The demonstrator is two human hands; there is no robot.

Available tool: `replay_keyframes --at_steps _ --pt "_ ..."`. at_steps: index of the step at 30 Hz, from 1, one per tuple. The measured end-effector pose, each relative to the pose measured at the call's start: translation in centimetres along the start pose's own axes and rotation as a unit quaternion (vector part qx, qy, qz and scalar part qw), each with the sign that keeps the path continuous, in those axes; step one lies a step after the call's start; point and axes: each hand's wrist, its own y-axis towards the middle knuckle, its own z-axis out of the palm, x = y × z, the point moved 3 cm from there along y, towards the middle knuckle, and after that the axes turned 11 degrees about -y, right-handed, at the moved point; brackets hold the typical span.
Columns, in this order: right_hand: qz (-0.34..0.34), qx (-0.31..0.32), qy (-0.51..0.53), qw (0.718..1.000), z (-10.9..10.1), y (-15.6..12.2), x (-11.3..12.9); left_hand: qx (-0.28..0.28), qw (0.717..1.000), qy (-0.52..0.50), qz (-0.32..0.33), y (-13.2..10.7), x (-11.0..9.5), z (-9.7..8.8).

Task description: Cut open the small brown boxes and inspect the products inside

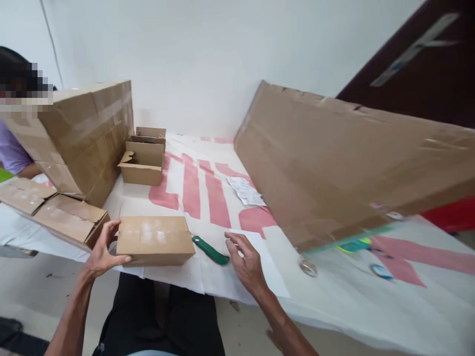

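Cardboard, brown and taped along the top: the small box (154, 240) sits at the near edge of the table (371, 306). The left hand (102, 249) grips its left end, thumb along the front face and fingers curled over the top corner. The right hand (247, 262) holds nothing. It lies palm down with fingers loosely spread, just right of the green-handled cutter (210, 250), which lies between that hand and the small box. Whether the fingertips touch the cutter cannot be told.

Beyond the hands, a paper slip (247, 190) lies on the white-and-red table cover. A tape roll (308, 268) lies right of the right hand, below the large tilted carton (334, 168). Left of the small box is an opened carton (63, 217), with a tall taped carton (85, 133) behind it and two small open boxes (143, 160) beside that. Another person's purple sleeve (13, 153) shows at the far left.
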Motion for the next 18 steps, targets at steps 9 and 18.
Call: replay_keyframes --at_steps 9,18 --pt "-0.041 0.101 0.105 0.988 0.3 -0.7 8.7 0.034 0.999 0.011 0.008 -0.7 -1.2 0.0" --pt "-0.05 0.14 0.129 0.981 1.1 -1.4 10.8 -0.012 0.998 -0.058 0.004 -1.1 -0.5 0.5"
